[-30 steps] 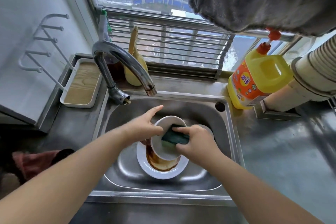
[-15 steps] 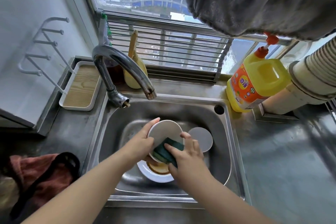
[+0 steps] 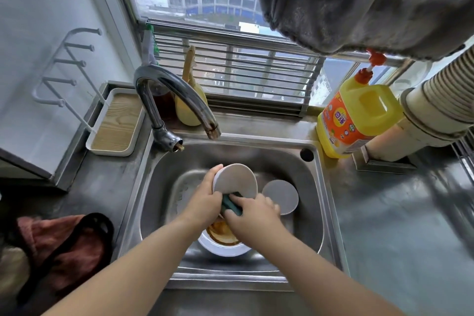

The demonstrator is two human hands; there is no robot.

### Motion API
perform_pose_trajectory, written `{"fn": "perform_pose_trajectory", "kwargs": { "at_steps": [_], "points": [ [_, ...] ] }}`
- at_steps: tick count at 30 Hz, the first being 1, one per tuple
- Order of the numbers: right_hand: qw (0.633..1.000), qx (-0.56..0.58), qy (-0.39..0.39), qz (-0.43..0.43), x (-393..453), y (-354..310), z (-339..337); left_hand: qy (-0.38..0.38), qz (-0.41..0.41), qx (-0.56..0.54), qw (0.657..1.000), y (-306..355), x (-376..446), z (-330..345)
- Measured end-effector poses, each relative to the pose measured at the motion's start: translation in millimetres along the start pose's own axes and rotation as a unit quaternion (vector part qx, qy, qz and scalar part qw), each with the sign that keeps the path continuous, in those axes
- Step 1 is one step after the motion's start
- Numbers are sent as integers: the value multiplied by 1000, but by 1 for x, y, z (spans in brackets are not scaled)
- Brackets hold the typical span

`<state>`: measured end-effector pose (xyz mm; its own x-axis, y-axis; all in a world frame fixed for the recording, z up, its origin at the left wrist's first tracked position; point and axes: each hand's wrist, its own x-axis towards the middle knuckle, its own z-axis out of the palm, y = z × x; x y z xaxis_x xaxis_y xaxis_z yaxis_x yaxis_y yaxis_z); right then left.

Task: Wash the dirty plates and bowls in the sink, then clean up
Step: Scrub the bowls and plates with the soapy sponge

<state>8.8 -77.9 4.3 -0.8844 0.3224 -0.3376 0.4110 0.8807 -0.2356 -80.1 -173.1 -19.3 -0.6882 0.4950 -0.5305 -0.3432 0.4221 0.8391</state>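
Both hands over sink: left hand (image 3: 205,204) grips bowl (image 3: 236,181); right hand (image 3: 252,215) presses sponge (image 3: 230,204) against it.

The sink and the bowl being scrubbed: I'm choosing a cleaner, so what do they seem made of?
The sink looks like brushed stainless steel: grey metal with soft streaked reflections. The bowl, held by the left hand, looks like glazed white ceramic, smooth and evenly pale, though melamine cannot be ruled out.

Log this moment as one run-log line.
step: scrubbing bowl | left hand: holds bowl tilted | right hand: presses sponge on bowl | stained plate: below, unwashed | faucet: no water visible
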Motion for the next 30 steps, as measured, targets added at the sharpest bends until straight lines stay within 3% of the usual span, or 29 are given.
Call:
{"fn": "perform_pose_trajectory", "kwargs": {
  "at_steps": [2, 4, 6, 11, 13, 15, 18, 21, 23, 26, 28, 30],
  "points": [
    [994, -44, 38, -91, -8, -6, 11, 10, -4, -17, 1000, 0, -1, -4],
    [998, -27, 10, -53, -14, -4, 17, -4, -6, 0, 1000, 2, 0, -12],
    [989, -115, 42, -80, -11, 13, 22, -33, -12, 31, 999, 4, -1, -20],
    [876, -372, 174, -252, 20, 49, -14, -99, -58, 56, 992, 22, 0, -20],
    [826, -437, 185, -305, 31, 49, -39, -125, -75, 71, 987, 34, 0, -19],
    [812, -449, 188, -323, 35, 47, -53, -132, -74, 78, 985, 44, 0, -18],
    [906, -311, 193, -213, 27, 37, -43, -108, -42, 49, 992, 50, -1, -20],
    [985, -126, 113, -41, 4, 14, -20, -71, -13, 25, 997, 44, -5, -15],
    [998, 15, 43, 49, -11, -6, -9, -46, -5, 18, 999, 37, -7, -11],
    [983, 151, 75, 66, -26, -25, 2, -30, 14, 10, 999, 41, -9, -9],
    [985, 144, 80, 49, -29, -20, 7, -40, 22, 24, 999, 47, -10, -12],
    [989, 59, 135, -3, -28, 0, 6, -59, 8, 41, 997, 51, -10, -20]
  ]
}}
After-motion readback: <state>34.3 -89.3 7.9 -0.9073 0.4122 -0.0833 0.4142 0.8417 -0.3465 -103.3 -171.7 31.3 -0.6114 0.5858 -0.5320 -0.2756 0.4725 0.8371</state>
